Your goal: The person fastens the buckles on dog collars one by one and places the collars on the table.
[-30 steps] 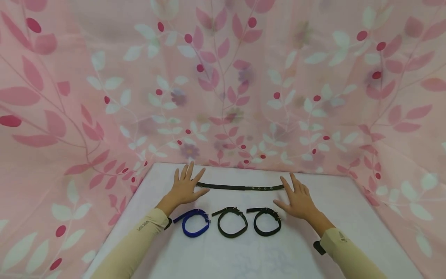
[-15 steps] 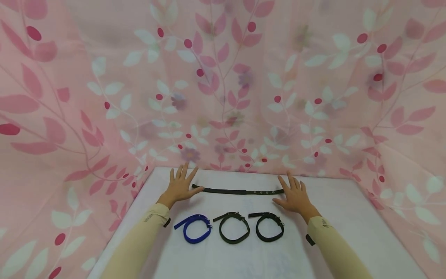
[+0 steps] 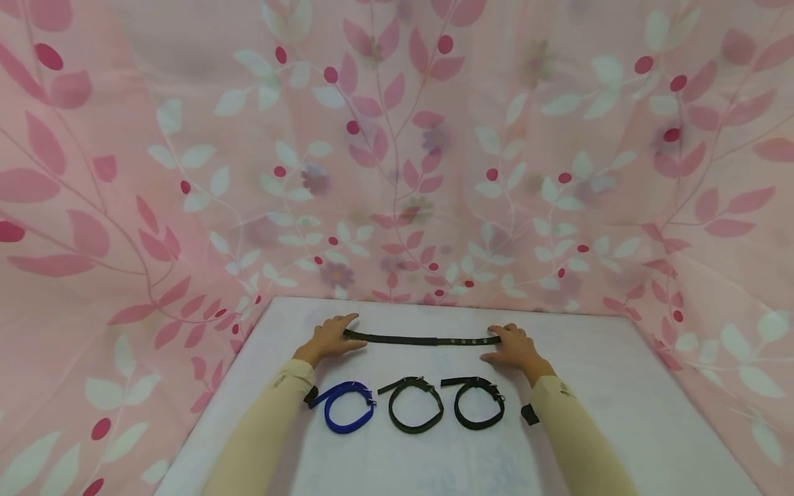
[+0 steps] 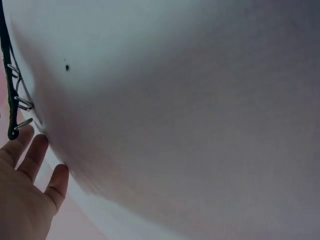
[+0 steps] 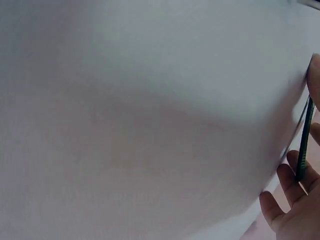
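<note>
A dark green collar (image 3: 403, 339) lies stretched out across the white table, with metal eyelets toward its right end. At its left end is my left hand (image 3: 325, 340), thumb and fingers apart on either side of the strap. The left wrist view shows metal buckle parts (image 4: 20, 102) close to the fingertips (image 4: 37, 145). My right hand (image 3: 516, 348) reaches around the other end, thumb and fingers spread apart. In the right wrist view the strap tip (image 5: 304, 145) is between the thumb and the bent fingers (image 5: 290, 182), with no firm pinch visible.
Nearer me lie three coiled collars in a row: a blue collar (image 3: 349, 429), a dark green collar (image 3: 417, 430) and a black collar (image 3: 479, 426). Pink leaf-patterned curtains (image 3: 397, 172) hang behind and beside the white table (image 3: 409, 468).
Both hands have lowered from spread, flat poses to the ends of the stretched collar, their fingers now more bent. The coiled collars keep their places on the table.
</note>
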Demonstrator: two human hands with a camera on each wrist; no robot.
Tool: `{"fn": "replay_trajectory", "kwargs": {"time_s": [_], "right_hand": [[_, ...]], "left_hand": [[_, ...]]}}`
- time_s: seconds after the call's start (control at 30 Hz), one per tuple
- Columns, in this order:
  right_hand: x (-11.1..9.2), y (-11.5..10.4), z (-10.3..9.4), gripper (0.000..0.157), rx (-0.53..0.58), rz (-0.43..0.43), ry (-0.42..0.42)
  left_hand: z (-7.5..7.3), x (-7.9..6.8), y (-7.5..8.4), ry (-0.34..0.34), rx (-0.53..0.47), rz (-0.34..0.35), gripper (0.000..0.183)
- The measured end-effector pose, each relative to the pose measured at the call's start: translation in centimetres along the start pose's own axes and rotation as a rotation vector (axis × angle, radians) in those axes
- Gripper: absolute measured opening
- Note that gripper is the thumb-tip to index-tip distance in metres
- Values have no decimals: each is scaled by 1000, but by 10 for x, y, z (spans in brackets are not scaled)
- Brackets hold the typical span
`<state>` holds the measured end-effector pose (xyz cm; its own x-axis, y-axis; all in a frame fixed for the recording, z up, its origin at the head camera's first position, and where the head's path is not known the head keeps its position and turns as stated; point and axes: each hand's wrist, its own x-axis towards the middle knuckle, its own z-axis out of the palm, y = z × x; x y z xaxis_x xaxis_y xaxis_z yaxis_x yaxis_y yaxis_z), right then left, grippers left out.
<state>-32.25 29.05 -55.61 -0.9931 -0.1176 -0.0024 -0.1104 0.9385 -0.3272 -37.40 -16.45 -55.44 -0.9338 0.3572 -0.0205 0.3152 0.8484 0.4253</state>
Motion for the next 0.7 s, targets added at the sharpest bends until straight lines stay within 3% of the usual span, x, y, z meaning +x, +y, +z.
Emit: {"fn": "replay_trajectory", "kwargs": {"time_s": [0.13, 0.33, 0.7], "right_hand": [[3, -5, -1, 60, 29, 39, -36], [5, -8, -2, 53, 41, 78, -68], [-2, -11, 2, 48, 84, 95, -77]], "left_hand": [[1, -1, 2, 24, -22, 25, 61], [5, 3, 0, 37, -19, 81, 30], [2, -8, 8, 48, -46, 45, 13]]}}
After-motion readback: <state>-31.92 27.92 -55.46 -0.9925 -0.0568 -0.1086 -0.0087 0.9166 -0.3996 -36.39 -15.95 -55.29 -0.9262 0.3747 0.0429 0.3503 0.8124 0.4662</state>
